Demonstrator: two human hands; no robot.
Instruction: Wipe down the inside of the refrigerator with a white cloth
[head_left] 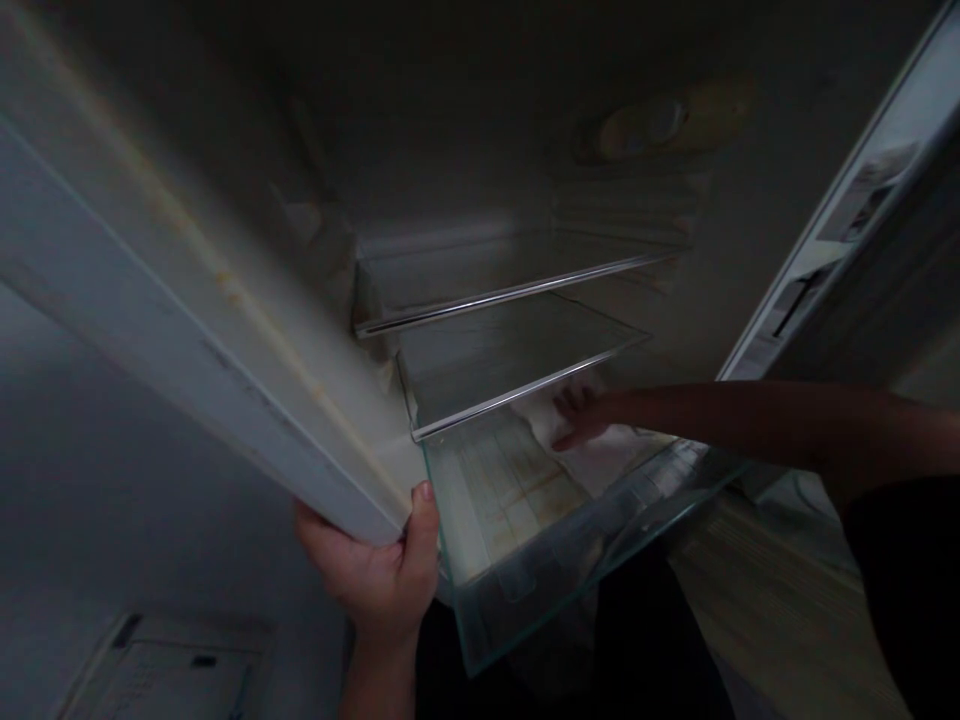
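Observation:
Inside a dim refrigerator, my right hand (583, 415) lies with its fingers spread on a white cloth (611, 455). The cloth rests on the lowest glass shelf (510, 480), which juts out at the front and has brownish stains beneath or on it. At the lower left, my left hand (382, 575) is closed around the bottom front edge of the refrigerator's white side wall (300, 400), thumb on the inner side. A yellowish streak runs along that wall's edge.
Two more glass shelves with shiny front trims, an upper one (517, 290) and a middle one (525, 395), sit above the cloth. A yellowish fitting (675, 120) is on the inner wall. Lower left stands a pale panel or box (172, 670). My dark-clothed legs (645, 640) are below.

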